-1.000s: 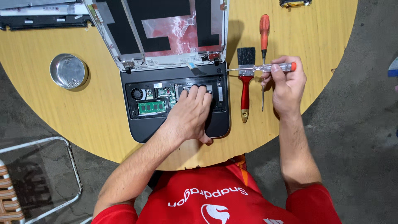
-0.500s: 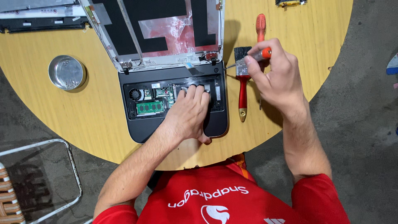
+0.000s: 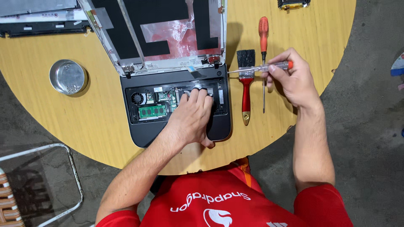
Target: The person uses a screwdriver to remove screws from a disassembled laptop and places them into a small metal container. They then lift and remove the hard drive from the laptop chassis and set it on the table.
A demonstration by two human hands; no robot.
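Observation:
A dismantled black laptop base (image 3: pixel 143 134) lies open on the round wooden table (image 3: pixel 97 122), its green memory board (image 3: pixel 152 111) and fan exposed. My left hand (image 3: pixel 191 117) presses flat on the right part of the open base. My right hand (image 3: pixel 292 80) holds a small screwdriver (image 3: pixel 256 68) with a clear, red-capped handle; its shaft points left toward the laptop's right hinge. Under that hand lie a red-handled paintbrush (image 3: pixel 245 84) and a longer orange-handled screwdriver (image 3: pixel 264 50).
The stripped lid (image 3: pixel 168 33) stands tilted behind the base. A round metal dish (image 3: pixel 67 76) with small screws sits at the left. Another laptop part (image 3: pixel 42 17) lies at the far left back. A metal chair frame (image 3: pixel 46 185) stands beside the table on the floor.
My right hand with the small screwdriver moved left over the brush half a second ago, then drew back right; the shaft now points at the hinge. My left hand stayed on the base.

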